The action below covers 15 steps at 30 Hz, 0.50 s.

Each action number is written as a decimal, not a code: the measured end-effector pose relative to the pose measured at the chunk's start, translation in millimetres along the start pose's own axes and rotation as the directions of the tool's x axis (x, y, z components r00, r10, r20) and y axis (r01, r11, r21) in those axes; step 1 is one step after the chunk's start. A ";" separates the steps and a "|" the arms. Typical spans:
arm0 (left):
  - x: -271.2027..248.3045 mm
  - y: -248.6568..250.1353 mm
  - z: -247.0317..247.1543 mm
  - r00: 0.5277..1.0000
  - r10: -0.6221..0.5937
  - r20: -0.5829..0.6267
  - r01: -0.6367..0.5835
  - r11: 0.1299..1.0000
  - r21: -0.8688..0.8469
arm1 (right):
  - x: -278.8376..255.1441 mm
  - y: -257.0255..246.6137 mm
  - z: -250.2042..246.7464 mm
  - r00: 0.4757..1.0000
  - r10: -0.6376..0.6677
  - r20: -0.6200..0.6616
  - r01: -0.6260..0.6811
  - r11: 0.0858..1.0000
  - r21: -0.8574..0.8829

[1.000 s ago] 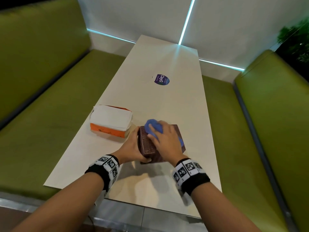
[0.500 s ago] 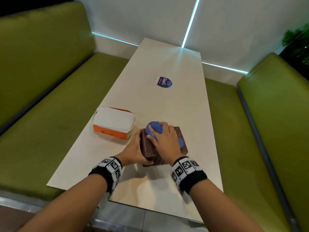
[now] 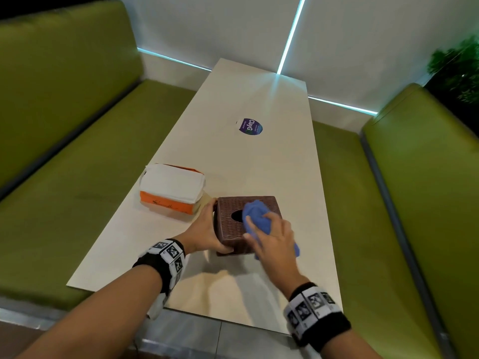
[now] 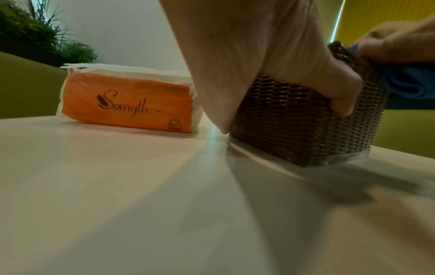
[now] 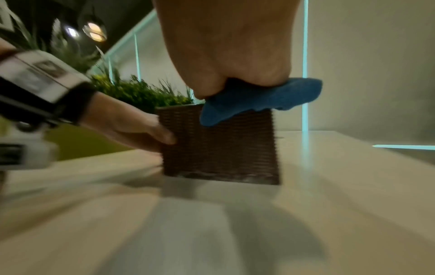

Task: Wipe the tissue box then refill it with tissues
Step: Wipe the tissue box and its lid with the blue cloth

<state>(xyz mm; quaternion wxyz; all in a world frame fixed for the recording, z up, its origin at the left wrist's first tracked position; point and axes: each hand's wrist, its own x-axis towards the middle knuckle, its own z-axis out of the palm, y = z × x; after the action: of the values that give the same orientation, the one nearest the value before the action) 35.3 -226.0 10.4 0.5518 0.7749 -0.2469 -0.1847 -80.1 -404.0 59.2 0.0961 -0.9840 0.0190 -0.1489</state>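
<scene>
A brown woven tissue box point(image 3: 230, 211) point(image 4: 294, 119) point(image 5: 219, 148) stands upright on the white table point(image 3: 254, 161), its top slot showing. My left hand point(image 3: 207, 229) point(image 4: 270, 61) point(image 5: 132, 128) grips its left side, thumb on the near face. My right hand point(image 3: 272, 237) point(image 5: 226, 46) holds a blue cloth point(image 3: 256, 218) point(image 5: 259, 100) point(image 4: 409, 81) on the box's top right part, fingers curled over it. An orange pack of white tissues point(image 3: 172, 187) point(image 4: 127, 100) lies on the table just left of the box.
A round purple sticker point(image 3: 250, 126) lies farther along the table. Green padded benches point(image 3: 64, 151) run along both sides, and a white wall closes the far end. Green plants point(image 3: 458, 71) stand at the back right.
The box was lying tilted under my right hand; it now stands upright with its top slot showing. My right hand and cloth have slid towards the box's right near corner.
</scene>
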 end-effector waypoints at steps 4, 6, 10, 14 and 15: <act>-1.4 2.0 -2.6 0.999 0.011 0.034 -0.011 1.000 -0.004 | -7.6 1.0 -3.8 0.976 -0.207 0.075 0.211 0.976 -0.050; -1.0 1.6 -3.0 1.000 -0.001 0.020 0.001 1.000 0.010 | -12.9 24.2 -10.8 0.992 -0.119 0.045 0.118 0.993 0.015; -0.7 1.1 -0.4 1.000 -0.010 0.006 0.010 1.000 0.029 | -14.9 34.7 -17.9 0.999 0.031 0.025 -0.033 0.994 0.103; -1.1 2.8 -1.1 1.000 -0.015 0.007 0.014 1.000 0.025 | 27.4 31.7 -40.8 0.914 0.404 0.030 -0.322 0.679 0.660; -1.1 3.3 -1.3 1.000 -0.010 0.010 0.010 1.000 0.026 | 39.5 32.7 -44.7 0.882 0.471 0.035 -0.348 0.598 0.722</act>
<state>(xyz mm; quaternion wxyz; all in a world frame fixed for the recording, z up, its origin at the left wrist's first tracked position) 34.5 -225.2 13.9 0.5393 0.7824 -0.2481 -0.1881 -55.9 -446.9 106.1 0.4971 -0.8227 0.1935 -0.1963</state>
